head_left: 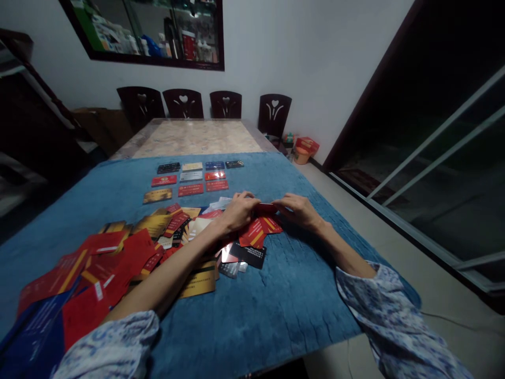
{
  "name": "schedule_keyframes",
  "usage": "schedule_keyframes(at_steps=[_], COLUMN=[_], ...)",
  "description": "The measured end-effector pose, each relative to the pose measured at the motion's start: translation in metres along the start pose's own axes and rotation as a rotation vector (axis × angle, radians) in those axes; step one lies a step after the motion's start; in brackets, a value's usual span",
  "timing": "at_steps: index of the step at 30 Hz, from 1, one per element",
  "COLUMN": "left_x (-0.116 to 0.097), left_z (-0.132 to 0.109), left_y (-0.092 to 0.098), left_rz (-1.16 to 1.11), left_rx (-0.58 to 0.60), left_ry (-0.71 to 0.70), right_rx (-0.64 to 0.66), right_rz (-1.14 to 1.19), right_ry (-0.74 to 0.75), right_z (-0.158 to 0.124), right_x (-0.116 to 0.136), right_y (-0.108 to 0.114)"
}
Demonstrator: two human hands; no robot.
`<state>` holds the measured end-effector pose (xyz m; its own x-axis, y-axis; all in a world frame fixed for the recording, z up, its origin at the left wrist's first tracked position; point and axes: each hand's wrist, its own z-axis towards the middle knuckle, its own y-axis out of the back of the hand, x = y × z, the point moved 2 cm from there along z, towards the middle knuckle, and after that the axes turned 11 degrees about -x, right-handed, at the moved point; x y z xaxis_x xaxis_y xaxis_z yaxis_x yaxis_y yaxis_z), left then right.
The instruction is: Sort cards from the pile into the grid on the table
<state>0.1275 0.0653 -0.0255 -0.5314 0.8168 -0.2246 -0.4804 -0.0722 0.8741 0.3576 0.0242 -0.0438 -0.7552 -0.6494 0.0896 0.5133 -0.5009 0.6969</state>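
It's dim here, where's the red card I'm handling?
Head view, near centre: the red card is pinched between your left hand and right hand, just beyond the card pile on the blue cloth.

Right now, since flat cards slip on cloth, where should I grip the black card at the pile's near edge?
Probably pinch the black card by its free right corner, coming from the right over the bare blue cloth: it lies flat, and red cards overlap its far edge.
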Motion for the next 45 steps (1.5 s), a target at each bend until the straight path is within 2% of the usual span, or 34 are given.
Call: schedule_keyframes(at_steps=[4, 19, 29, 38, 45], left_x=[0.002, -0.001, -0.007, -0.006, -0.002], left_z=[0.000, -0.005, -0.006, -0.005, -0.003], left_y=[0.000, 0.000, 0.003, 0.002, 0.014], left_rz=[-0.031, 0.007, 0.071, 0.130, 0.162], left_rx=[-0.028, -0.037, -0.017, -0.034, -0.057], left_ry=[0.041, 0.083, 0.112, 0.103, 0.124], right_rx=[-0.042, 0.081, 0.105, 0.058, 0.037], right_rz=[-0.016, -0.012, 0.084, -0.125, -0.126], right_ry=[-0.007, -0.137, -0.133, -0.095, -0.033], right_z=[-0.002, -0.001, -0.005, -0.004, 0.002], right_x=[-0.001, 0.004, 0.003, 0.003, 0.010], right_y=[-0.004, -0.006, -0.015, -0.025, -0.026])
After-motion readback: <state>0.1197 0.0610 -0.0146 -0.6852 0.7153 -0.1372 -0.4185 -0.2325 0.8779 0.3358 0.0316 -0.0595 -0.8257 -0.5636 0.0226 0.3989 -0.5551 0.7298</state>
